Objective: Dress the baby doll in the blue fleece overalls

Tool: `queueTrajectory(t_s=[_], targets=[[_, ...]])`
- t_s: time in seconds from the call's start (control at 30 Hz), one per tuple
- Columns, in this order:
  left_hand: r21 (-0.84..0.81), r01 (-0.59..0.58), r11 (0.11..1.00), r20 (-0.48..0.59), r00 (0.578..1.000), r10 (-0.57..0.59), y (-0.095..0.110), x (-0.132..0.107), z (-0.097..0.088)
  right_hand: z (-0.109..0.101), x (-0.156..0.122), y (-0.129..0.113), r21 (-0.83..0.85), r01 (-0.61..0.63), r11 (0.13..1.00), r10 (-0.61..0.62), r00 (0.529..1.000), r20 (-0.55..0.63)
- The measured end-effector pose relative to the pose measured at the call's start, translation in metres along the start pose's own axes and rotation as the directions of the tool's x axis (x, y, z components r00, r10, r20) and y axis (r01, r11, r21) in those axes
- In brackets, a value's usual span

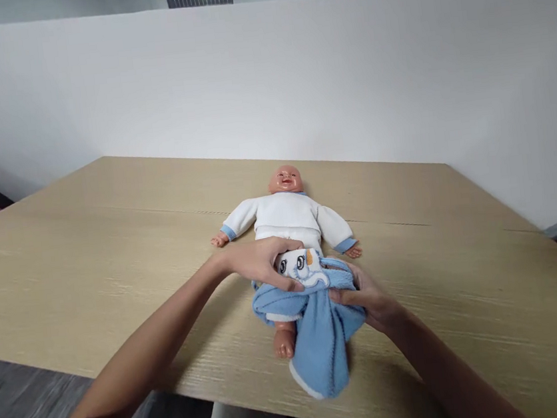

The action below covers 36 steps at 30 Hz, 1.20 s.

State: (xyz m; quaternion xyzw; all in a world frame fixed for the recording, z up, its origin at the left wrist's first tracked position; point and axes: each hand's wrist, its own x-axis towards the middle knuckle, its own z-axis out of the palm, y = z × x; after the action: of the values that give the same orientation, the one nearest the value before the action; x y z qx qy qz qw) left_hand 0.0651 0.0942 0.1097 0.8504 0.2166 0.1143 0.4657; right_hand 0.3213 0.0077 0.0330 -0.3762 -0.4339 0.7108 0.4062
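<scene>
The baby doll (287, 218) lies on its back on the tabletop (89, 271). The fingers of the left hand (259, 261) and right hand (369, 296) clutch the blue trousers (317, 329) at its hips.

A doll (287, 218) lies on its back near the middle of the tabletop (87, 257), head toward the far edge and feet toward the near one. A garment (316, 325) is bunched over its lower body and trails toward the near edge. One foot (284, 342) sticks out at the left; the other leg is probably inside. The left hand (259, 261) clasps the garment's left side at the waist, the right hand (369, 299) its right side. A partition (295, 86) stands behind the tabletop.
</scene>
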Motion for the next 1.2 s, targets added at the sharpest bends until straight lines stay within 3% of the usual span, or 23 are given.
queueTrajectory(t_s=[0.07,0.13,0.23,0.33,0.47,0.57,0.67,0.73,0.83,0.9,0.97,1.03,1.2], targets=[[-0.159,0.005,0.987,0.074,0.997,0.007,-0.005,0.010,-0.003,-0.005,0.000,-0.003,-0.120,0.002,0.993,0.008,0.996,0.085],[-0.286,0.009,0.958,0.081,0.997,0.015,-0.010,0.018,-0.002,-0.011,-0.001,-0.006,-0.295,0.028,0.955,0.026,0.983,0.179],[-0.348,0.049,0.936,0.080,0.997,-0.023,-0.015,0.023,0.001,-0.017,-0.003,-0.008,-0.467,0.045,0.883,0.051,0.981,0.189],[-0.319,0.074,0.945,0.135,0.990,-0.032,-0.015,0.024,0.005,-0.017,-0.006,-0.007,-0.308,0.030,0.951,-0.007,0.997,0.074],[-0.316,0.107,0.943,0.333,0.943,0.004,-0.017,0.024,0.005,-0.011,-0.006,-0.008,-0.050,0.062,0.997,-0.064,0.997,-0.037],[-0.340,0.062,0.938,0.308,0.950,0.049,-0.019,0.025,0.004,-0.013,-0.004,-0.012,-0.116,0.043,0.992,-0.040,0.999,0.026],[-0.373,0.008,0.928,0.253,0.963,0.093,-0.017,0.024,0.005,-0.022,-0.007,-0.016,-0.323,-0.022,0.946,0.101,0.967,0.232],[-0.384,0.004,0.923,0.232,0.968,0.092,-0.014,0.023,0.005,-0.026,-0.009,-0.016,-0.396,-0.059,0.916,0.176,0.947,0.267],[-0.358,0.027,0.933,0.285,0.955,0.082,-0.012,0.022,0.006,-0.025,-0.010,-0.011,-0.216,-0.063,0.974,0.074,0.996,0.043],[-0.310,0.054,0.949,0.395,0.915,0.077,-0.015,0.023,0.007,-0.022,-0.007,-0.005,-0.036,-0.019,0.999,0.014,0.991,-0.131],[-0.268,0.060,0.962,0.484,0.872,0.080,-0.020,0.024,0.009,-0.019,-0.002,0.001,0.047,-0.024,0.999,0.032,0.982,-0.187],[-0.268,0.037,0.963,0.491,0.865,0.103,-0.025,0.026,0.010,-0.019,0.002,0.006,0.022,-0.072,0.997,0.075,0.987,-0.140],[-0.347,-0.062,0.936,0.372,0.907,0.198,-0.029,0.029,0.012,-0.027,-0.003,0.003,-0.247,-0.117,0.962,0.149,0.982,0.115]])
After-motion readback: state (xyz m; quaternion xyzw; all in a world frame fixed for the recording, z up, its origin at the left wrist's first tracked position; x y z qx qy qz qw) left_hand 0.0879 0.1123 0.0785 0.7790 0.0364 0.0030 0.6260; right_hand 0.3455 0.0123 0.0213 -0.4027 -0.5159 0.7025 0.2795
